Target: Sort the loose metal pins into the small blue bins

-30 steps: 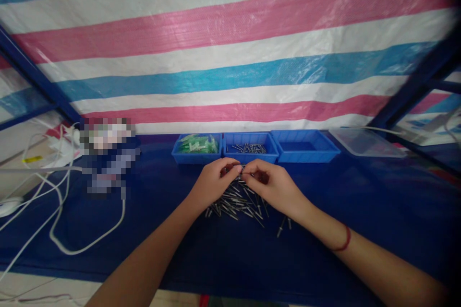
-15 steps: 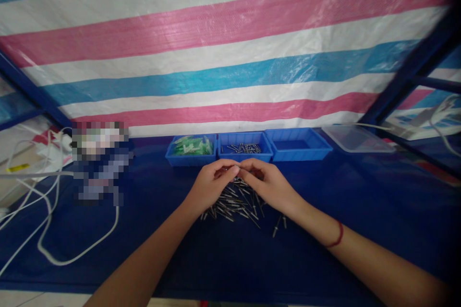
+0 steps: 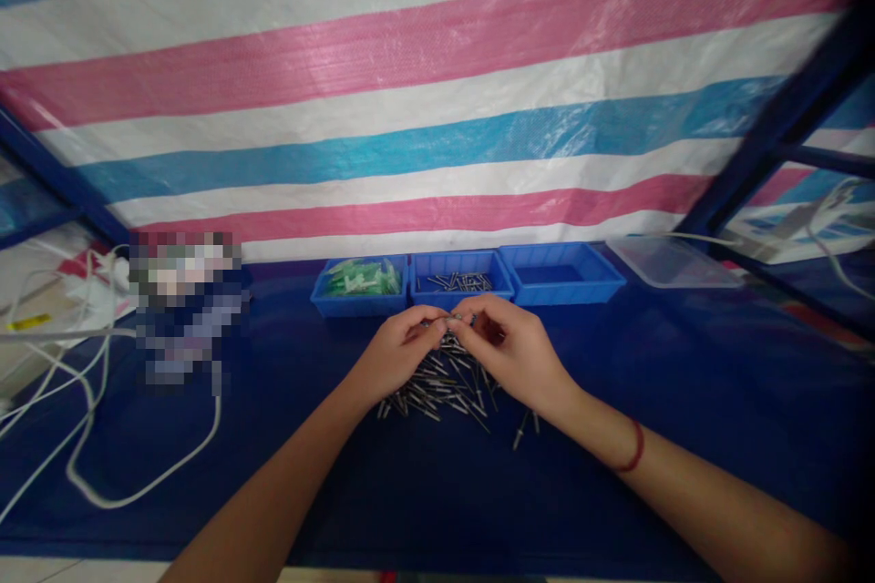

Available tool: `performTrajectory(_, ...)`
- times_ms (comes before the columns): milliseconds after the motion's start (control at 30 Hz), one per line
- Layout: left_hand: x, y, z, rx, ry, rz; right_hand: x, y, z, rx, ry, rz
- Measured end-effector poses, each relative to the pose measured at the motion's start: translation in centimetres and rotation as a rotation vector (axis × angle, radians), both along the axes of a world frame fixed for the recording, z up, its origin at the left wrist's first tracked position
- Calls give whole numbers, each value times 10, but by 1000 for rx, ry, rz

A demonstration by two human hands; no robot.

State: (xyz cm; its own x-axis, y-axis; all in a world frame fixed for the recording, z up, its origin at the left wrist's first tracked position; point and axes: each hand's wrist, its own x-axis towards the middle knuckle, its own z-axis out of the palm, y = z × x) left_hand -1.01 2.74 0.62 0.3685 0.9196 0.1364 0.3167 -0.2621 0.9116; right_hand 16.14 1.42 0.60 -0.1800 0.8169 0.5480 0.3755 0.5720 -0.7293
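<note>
My left hand (image 3: 396,353) and my right hand (image 3: 509,348) meet fingertip to fingertip above a heap of small metal pins (image 3: 441,387) on the dark blue table (image 3: 437,483). Both hands are pinched shut on a small metal pin (image 3: 452,321) held between them. A red string bracelet (image 3: 633,453) circles my right wrist. Two loose pins (image 3: 525,426) lie to the right of the heap.
Three blue bins stand behind the hands: one with green parts (image 3: 362,284), one with metal pins (image 3: 461,281), one that looks bare (image 3: 561,271). A clear tray (image 3: 674,260) sits farther right. White cables (image 3: 102,437) loop at the left beside a blurred object (image 3: 184,305).
The view has shifted slightly to the left. My hands stay together over the heap, the fingers working at the pin between them.
</note>
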Motion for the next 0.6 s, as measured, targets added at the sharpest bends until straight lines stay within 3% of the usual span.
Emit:
performTrajectory(233,-4,3,0,-14,48,79,12,34,6,236,-215,-201)
performTrajectory(333,-5,1,3,128,202,72,22,46,4,266,-454,-237)
performTrajectory(400,-7,-1,5,292,332,36,28,46,5,261,-495,-251)
performTrajectory(500,-8,-4,5,486,502,-55,35,38,10,198,-495,-122)
performTrajectory(600,-9,-4,3,533,631,-127,36,28,10,108,-635,86)
